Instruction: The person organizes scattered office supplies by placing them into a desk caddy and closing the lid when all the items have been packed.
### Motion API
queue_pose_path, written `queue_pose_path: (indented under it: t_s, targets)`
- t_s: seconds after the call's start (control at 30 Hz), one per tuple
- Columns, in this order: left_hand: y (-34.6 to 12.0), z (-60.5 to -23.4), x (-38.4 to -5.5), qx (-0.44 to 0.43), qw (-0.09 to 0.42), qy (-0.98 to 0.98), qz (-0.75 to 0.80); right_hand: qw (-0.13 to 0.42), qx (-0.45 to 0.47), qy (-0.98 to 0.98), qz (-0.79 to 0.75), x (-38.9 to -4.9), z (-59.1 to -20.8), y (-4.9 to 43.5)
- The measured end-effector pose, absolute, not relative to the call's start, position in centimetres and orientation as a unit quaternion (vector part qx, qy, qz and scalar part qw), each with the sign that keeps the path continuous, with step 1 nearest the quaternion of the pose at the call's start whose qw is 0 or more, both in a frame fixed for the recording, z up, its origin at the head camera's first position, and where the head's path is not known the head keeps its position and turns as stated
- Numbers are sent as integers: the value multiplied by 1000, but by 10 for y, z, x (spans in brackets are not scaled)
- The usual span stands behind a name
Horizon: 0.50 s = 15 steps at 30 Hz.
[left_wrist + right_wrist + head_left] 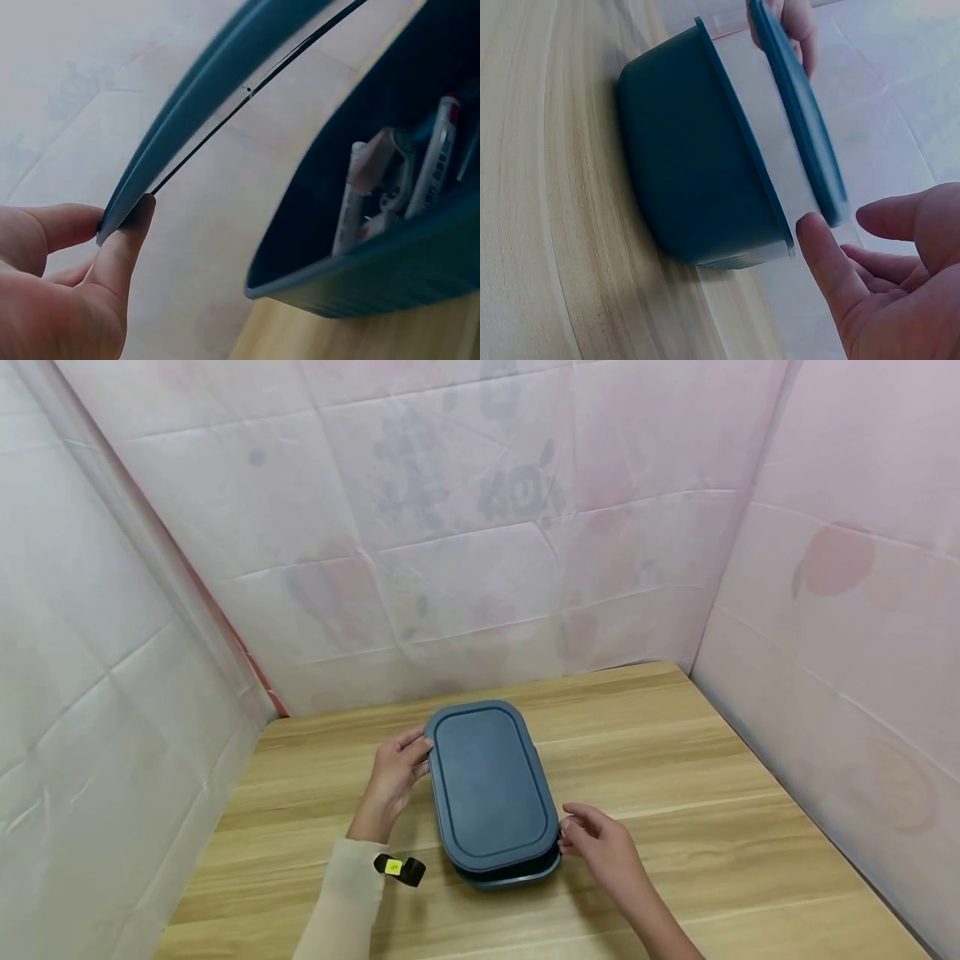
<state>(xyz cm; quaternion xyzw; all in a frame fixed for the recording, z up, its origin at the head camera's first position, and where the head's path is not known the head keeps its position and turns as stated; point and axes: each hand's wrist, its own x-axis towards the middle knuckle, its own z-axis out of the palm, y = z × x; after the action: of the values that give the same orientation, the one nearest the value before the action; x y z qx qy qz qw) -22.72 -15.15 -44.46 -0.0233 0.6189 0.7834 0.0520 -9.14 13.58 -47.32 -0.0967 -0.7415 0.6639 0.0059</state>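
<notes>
A blue-grey lid (491,781) is held above a deep box (690,142) of the same colour, with a gap between them. My left hand (393,777) pinches the lid's left edge between thumb and fingers, plain in the left wrist view. At the near right corner, my right hand (603,852) has its thumb and a finger on either side of the lid's edge; in the right wrist view the thumb stands slightly apart from it. Inside the box, the left wrist view shows a white tube-like item with a red end (442,146), a pinkish block (371,161) and other pale items, partly hidden.
The box stands on a wood-grain table (720,827). Pale printed cloth (480,577) hangs behind the table and along both sides. A black strap with a yellow tag (393,866) is around my left wrist.
</notes>
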Motion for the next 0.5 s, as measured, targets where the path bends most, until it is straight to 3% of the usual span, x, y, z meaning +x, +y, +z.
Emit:
queue_pose_path:
  t_s: [0.3,0.5]
  targets:
    - [-147,-466,-229,-37,74,629,773,0,-107,-758,643,-88,-475,134]
    - [-142,-482,-229,-34,56,682,728,9,-116,-758,641,-85,-478,130]
